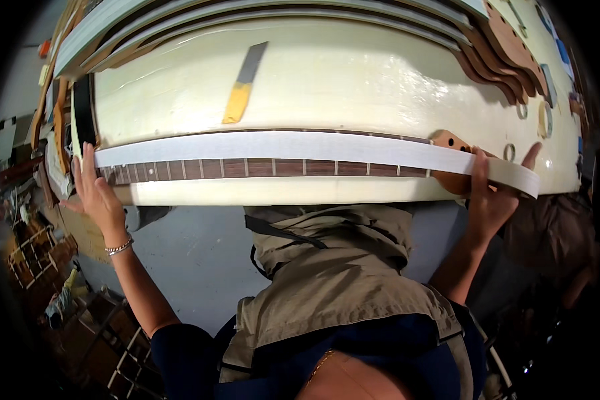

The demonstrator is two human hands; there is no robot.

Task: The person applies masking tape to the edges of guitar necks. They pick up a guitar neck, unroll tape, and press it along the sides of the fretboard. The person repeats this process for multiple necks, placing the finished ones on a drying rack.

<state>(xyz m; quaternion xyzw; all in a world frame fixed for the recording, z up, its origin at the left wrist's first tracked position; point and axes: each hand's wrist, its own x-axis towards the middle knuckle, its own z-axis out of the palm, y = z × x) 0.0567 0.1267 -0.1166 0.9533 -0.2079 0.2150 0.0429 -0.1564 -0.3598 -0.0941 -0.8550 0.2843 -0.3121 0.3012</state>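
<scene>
A: Head view shows a guitar neck (273, 168) lying along the near edge of the cream tabletop (353, 80), with the dark fretboard facing up. A long white tape strip (280, 145) lies along its far side.

B: How far is the work, in your judgement?

A: I think the strip is laid over most of the length, but not finished. The fretboard itself is mostly uncovered, and at the right the strip runs past the headstock (450, 141) and hangs free over the edge.

B: And the hands?

A: The left hand (97, 193) lies flat and open on the left end of the neck, pressing there and gripping nothing. The right hand (493, 200) holds the loose end of the strip near the headstock. The thumb is on top, the forefinger points outward; how tightly the other fingers close, I cannot tell.

B: What else is on the surface?

A: A scraper (245, 83) with a yellow handle lies further back, well apart from the neck. Behind it are several more necks (500, 47) stacked side by side. Below the tabletop is a grey floor (187, 267), and at the left some cluttered wooden crates (40, 250).
</scene>
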